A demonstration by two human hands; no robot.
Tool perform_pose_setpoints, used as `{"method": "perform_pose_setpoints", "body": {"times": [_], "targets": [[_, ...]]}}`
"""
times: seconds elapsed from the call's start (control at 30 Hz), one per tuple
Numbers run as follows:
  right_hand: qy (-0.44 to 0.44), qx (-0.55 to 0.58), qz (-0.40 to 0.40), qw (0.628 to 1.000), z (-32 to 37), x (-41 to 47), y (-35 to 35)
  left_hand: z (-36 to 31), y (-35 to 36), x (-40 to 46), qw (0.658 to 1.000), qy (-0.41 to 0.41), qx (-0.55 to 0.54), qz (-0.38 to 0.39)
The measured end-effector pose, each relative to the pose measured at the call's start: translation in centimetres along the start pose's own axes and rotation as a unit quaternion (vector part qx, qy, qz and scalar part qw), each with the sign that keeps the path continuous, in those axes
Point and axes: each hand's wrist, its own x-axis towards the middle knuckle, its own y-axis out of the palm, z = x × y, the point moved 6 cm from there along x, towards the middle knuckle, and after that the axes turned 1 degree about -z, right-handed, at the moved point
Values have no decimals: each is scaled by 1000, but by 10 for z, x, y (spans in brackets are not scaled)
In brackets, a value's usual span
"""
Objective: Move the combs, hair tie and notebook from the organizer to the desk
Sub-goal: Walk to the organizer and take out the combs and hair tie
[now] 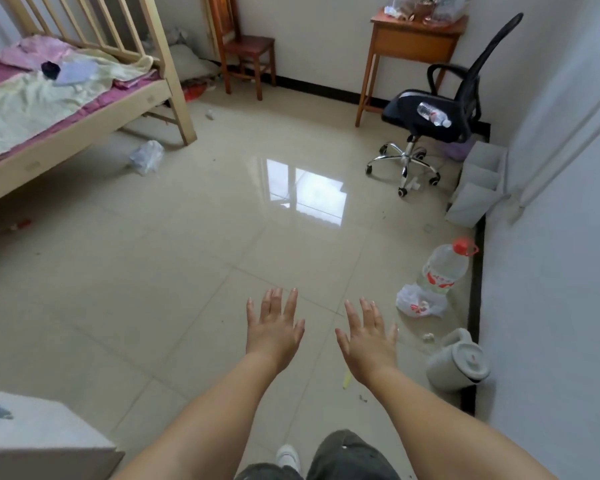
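My left hand [274, 327] and my right hand [369, 337] are stretched out in front of me over the tiled floor, palms down, fingers spread, holding nothing. A small wooden desk [413, 38] stands against the far wall at the upper right. On its top sits a clear plastic organizer [430, 6] with blurred items inside. I cannot make out combs, a hair tie or a notebook from here.
A black office chair [440, 109] with a water bottle [433, 114] on its seat stands before the desk. A bed [66, 98] fills the left, a wooden chair [248, 46] at the back. A large bottle [444, 265], plastic bag [420, 303] and white kettle [459, 362] line the right wall.
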Motion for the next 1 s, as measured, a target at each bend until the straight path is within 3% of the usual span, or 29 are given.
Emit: {"method": "perform_pose_setpoints", "body": {"times": [0.27,0.5,0.73,1.0], "targets": [[26,7,-25,999,18,200,-54,14,-42,212,998,60,14,-17],[5,-18,-50,999,38,421,-133,28,-109,430,999,10,-9,-48],[-3,-16,-46,999,67,612,-180,52,-145,621,1000,-1,0,-30],[56,11,-85,995,86,854,-249,68,-205,884,994,91,55,-29]]}}
